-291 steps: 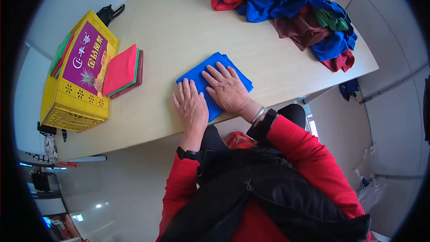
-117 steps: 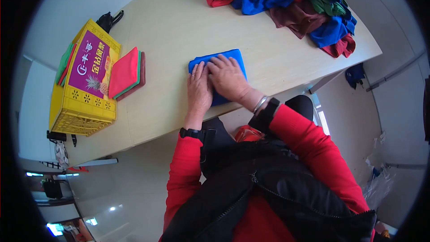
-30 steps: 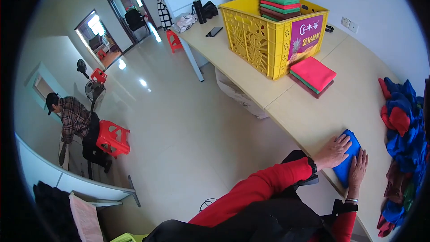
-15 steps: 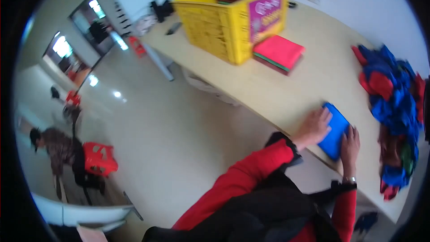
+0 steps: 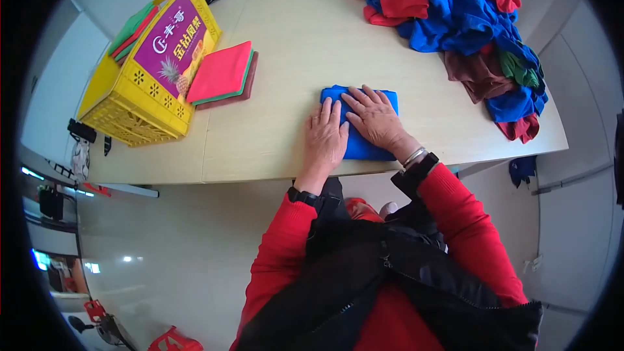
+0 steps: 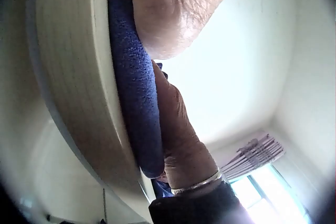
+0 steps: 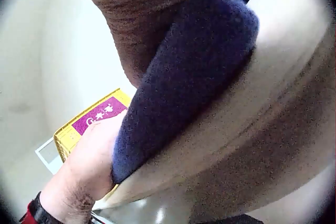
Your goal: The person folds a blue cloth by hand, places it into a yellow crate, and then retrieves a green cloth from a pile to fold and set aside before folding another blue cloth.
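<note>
A folded blue cloth [image 5: 367, 148] lies flat near the table's front edge. My left hand [image 5: 325, 141] rests with extended fingers on its left side, and my right hand [image 5: 378, 121] lies flat across its upper middle, fingers spread. From the left wrist view, the cloth [image 6: 137, 92] shows as a thick rounded fold under the left hand [image 6: 170, 8], the right hand [image 6: 181, 134] beyond it. In the right wrist view the cloth's folded edge [image 7: 184, 82] runs along the table, below the right hand [image 7: 142, 19]; the left hand [image 7: 89, 161] touches its far end.
On the left stands a yellow crate [image 5: 140, 107] holding green and red cloths. Beside it lies a small stack of folded cloths [image 5: 224, 73], red on top. A loose heap of blue, red, brown and green cloths [image 5: 455, 19] covers the back right. A red stool [image 5: 174, 341] stands on the floor.
The head view has swung from the room at the left back to the table in front. Both hands are still on the blue cloth, the right one now reaching further over it.
</note>
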Motion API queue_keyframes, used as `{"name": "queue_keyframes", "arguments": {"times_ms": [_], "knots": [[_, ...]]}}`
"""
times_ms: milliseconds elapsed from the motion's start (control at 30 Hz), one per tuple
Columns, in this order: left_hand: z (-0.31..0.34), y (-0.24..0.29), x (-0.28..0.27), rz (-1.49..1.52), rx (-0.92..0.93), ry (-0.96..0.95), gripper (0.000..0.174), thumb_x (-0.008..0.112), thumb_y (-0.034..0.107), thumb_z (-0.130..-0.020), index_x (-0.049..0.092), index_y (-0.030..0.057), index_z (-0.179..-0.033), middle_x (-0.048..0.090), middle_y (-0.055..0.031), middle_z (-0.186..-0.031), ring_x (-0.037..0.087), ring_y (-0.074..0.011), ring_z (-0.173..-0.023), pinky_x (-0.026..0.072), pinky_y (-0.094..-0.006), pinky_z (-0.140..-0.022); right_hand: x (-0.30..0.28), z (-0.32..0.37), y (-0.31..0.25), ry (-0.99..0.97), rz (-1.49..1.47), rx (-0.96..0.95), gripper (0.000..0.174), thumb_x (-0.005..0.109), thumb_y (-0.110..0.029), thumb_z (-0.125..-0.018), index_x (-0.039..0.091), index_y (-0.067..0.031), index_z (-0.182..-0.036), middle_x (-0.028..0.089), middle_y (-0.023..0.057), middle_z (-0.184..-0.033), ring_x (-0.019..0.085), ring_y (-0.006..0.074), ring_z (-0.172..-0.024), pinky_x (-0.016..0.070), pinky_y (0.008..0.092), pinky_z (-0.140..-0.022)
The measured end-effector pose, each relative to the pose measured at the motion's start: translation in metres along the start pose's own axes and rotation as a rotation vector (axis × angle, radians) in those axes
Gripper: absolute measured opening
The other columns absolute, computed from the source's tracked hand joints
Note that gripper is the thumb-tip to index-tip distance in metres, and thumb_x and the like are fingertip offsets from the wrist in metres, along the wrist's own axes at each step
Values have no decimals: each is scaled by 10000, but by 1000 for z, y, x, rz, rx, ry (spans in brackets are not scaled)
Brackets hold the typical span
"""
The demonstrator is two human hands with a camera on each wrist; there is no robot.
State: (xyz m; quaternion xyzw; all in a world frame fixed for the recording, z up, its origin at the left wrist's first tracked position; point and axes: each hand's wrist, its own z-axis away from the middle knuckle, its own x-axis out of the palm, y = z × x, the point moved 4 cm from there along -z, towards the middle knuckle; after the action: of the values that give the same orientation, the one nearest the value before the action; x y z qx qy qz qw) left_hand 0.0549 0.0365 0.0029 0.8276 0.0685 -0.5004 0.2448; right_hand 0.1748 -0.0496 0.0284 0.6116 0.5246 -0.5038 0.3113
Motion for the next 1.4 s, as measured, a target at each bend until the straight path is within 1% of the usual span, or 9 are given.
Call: {"name": "queue_keyframes", "arguments": {"times_ms": [500,600,633,733,767,833,933,1067,1400], "knots": [[2,3,-4,-33,-4,-49,554,425,346,-1047,384,62,-1521,347,-162,-1596,375,-356,-1421,266,-496,-1182,-7,35,70,69,-57,324,531,443,-403,-1028,461,-139,-1488,433,142,-1545,358,372,-1450,282,503,-1191],[1,1,-8,-37,-7,-91,548,437,335,-1042,393,58,-1513,352,-164,-1592,381,-356,-1417,271,-501,-1178,-8,44,91,-87,117,328,531,467,-387,-1015,482,-87,-1453,463,143,-1515,378,357,-1433,293,504,-1179],[0,1,-9,-40,-12,-113,545,443,329,-1040,397,56,-1510,354,-166,-1590,384,-356,-1416,274,-504,-1176,-12,46,88,-87,115,335,531,467,-387,-1015,482,-87,-1453,463,143,-1515,378,357,-1433,293,504,-1179],[-9,5,-18,-96,-2,-105,535,457,314,-1034,407,56,-1501,359,-167,-1586,389,-357,-1413,284,-507,-1169,-32,43,67,208,31,406,527,539,-321,-989,487,-40,-1432,469,178,-1496,414,360,-1404,331,508,-1157],[-12,8,-19,-123,-1,-102,531,464,307,-1031,412,56,-1496,362,-167,-1584,392,-357,-1411,288,-508,-1166,-32,40,54,206,29,415,527,539,-321,-989,487,-40,-1432,469,178,-1496,414,360,-1404,331,508,-1157],[-21,17,-16,-128,45,-97,526,469,299,-1029,418,57,-1492,365,-166,-1582,387,-356,-1417,289,-506,-1168,-29,32,12,263,20,276,532,563,-299,-975,491,-16,-1420,476,191,-1485,420,352,-1401,323,514,-1158],[-33,24,-6,-137,136,-75,516,479,285,-1023,428,59,-1484,371,-164,-1578,377,-353,-1428,289,-502,-1171,-6,29,-17,133,9,249,535,535,-319,-988,486,-30,-1435,468,173,-1505,392,340,-1431,276,508,-1189],[-37,9,11,-45,122,-111,520,464,295,-1032,417,68,-1497,361,-158,-1587,341,-352,-1457,275,-491,-1186,-3,38,-12,113,-47,236,562,501,-360,-1002,465,-49,-1468,440,146,-1542,341,334,-1468,226,495,-1215],[-36,1,12,-42,42,-71,541,383,386,-1063,422,62,-1495,386,-162,-1573,343,-351,-1458,274,-500,-1183,-10,52,9,75,-52,248,587,469,-414,-1016,435,-99,-1510,366,122,-1597,288,335,-1496,214,494,-1221]]}}
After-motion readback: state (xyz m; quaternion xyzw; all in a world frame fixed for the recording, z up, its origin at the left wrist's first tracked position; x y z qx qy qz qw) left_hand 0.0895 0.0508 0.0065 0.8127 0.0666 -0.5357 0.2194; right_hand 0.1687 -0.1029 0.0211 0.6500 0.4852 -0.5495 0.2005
